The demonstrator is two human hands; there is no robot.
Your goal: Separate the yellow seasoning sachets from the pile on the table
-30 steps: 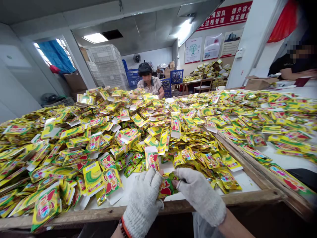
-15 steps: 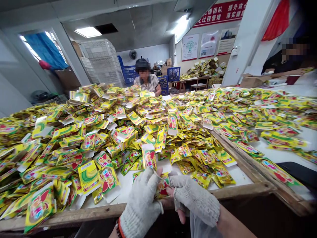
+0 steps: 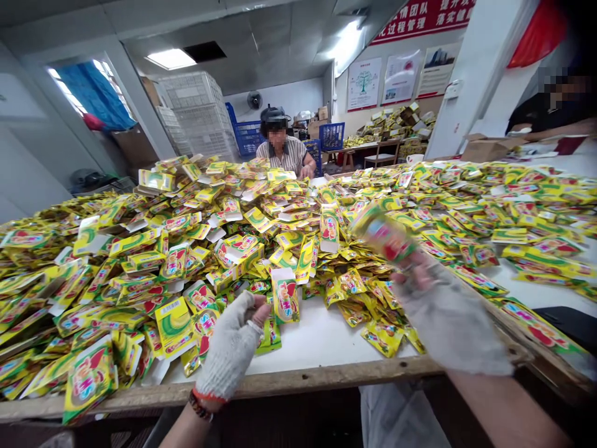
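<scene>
- Holding left hand half curled just left of centre box, visibly gripping nothing; being unable to tell about touching green pouch.
- Gripping blurred box with closed right hand, right of centre box.
- Ideally pinching lightly, avoiding creases.
- Counting two hands, one centre box, one blurred box; finding heap behind centre box uncountable.

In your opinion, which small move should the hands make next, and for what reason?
Probably the left hand should close on the box with the raised white flap: it is just beside this hand, in which no item is clearly seen. The right hand seems occupied, since it holds a blurred pack away to the right.
</scene>
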